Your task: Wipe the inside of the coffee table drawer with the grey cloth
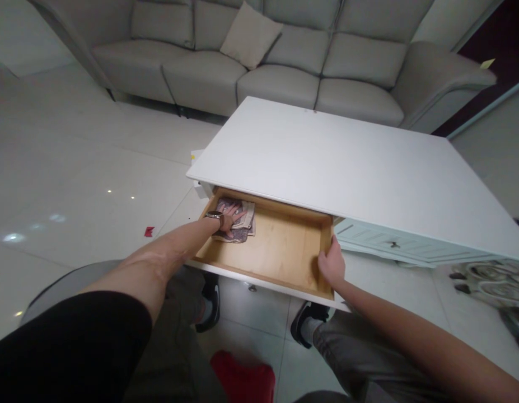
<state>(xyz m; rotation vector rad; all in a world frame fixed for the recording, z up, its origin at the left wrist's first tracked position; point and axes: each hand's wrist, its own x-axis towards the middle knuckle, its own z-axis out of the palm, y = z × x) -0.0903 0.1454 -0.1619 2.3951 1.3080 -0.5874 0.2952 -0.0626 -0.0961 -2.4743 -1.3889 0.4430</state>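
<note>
A wooden drawer point(284, 242) is pulled out of the white table point(326, 157). Folded patterned cloths point(238, 232) lie at its left end. My left hand point(230, 217), with a watch on the wrist, rests on top of the cloths with its fingers spread. At the drawer's right side wall, my right hand point(332, 262) grips the edge, its fingers wrapped over the wall and partly hidden.
Behind the table stands a grey sofa point(280, 84) with a beige cushion point(251, 36). A red item point(242, 378) is on the floor between my feet, and a small red scrap point(149, 231) lies at the left. A closed drawer front point(385, 240) is at the right.
</note>
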